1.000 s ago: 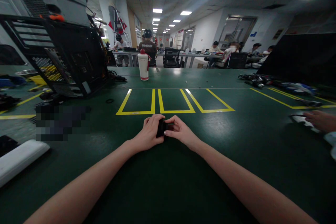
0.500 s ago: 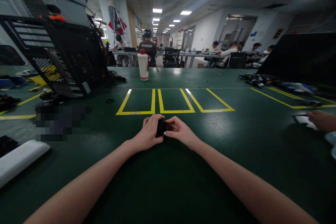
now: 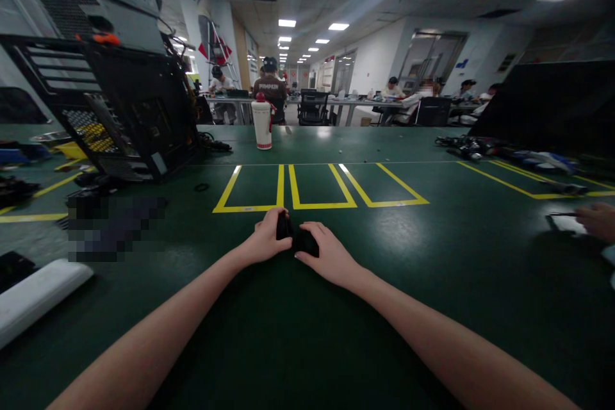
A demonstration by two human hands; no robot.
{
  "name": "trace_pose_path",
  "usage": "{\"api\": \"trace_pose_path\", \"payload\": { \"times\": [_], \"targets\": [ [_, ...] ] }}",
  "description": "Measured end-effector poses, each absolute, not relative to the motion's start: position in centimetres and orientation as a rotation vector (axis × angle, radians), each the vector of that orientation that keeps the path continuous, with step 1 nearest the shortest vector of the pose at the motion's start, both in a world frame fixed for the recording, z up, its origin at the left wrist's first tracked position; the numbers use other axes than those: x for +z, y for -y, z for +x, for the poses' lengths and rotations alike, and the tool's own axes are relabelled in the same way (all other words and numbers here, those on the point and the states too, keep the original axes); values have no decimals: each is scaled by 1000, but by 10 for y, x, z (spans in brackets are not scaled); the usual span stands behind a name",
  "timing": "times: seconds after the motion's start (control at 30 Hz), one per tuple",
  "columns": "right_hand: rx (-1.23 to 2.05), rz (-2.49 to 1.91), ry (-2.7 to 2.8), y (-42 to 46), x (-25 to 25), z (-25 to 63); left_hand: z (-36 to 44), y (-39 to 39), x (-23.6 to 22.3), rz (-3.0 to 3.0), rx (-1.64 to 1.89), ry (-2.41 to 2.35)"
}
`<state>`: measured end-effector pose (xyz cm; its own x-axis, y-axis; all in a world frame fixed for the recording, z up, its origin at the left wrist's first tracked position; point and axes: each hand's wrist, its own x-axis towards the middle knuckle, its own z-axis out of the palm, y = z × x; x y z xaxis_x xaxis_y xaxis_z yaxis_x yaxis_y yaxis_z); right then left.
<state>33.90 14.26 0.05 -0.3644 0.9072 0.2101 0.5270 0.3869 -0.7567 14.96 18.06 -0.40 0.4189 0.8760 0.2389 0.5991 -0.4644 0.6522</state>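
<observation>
My left hand [image 3: 262, 242] is closed around a small black piece [image 3: 283, 227], with the thumb below it and the fingers over the top. Just to its right, the fingers and thumb of my right hand [image 3: 334, 257] curve around a second black rounded piece [image 3: 306, 243]. A narrow gap separates the two pieces. Both are too dark for me to make out their kind, and the fingers cover part of each. They are in front of the yellow-taped rectangles [image 3: 327, 205] on the green table [image 3: 307, 333].
An open black computer case [image 3: 129, 102] stands at the left, near a white bar-shaped object [image 3: 43, 295]. Farther back is a white cup with a red lid [image 3: 262, 125]. Cables [image 3: 473, 146] lie at the right, where another person's hand [image 3: 596, 221] holds something thin.
The two black pieces, together before, are now apart. My left hand has shifted slightly left, while my right hand has opened wider around its piece and lowered a little.
</observation>
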Motion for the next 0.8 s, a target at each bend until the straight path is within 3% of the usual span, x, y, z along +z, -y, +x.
{"api": "trace_pose_path", "payload": {
  "times": [0.47,0.67,0.8],
  "targets": [
    [749,-1250,1964,-144,2,340,152,-168,2,2216,800,-1254],
    [880,-1267,2150,-78,25,328,142,-85,34,2562,467,-1110],
    [1157,-1203,2317,-23,29,307,123,-19,24,2766,274,-898]
  ]
}}
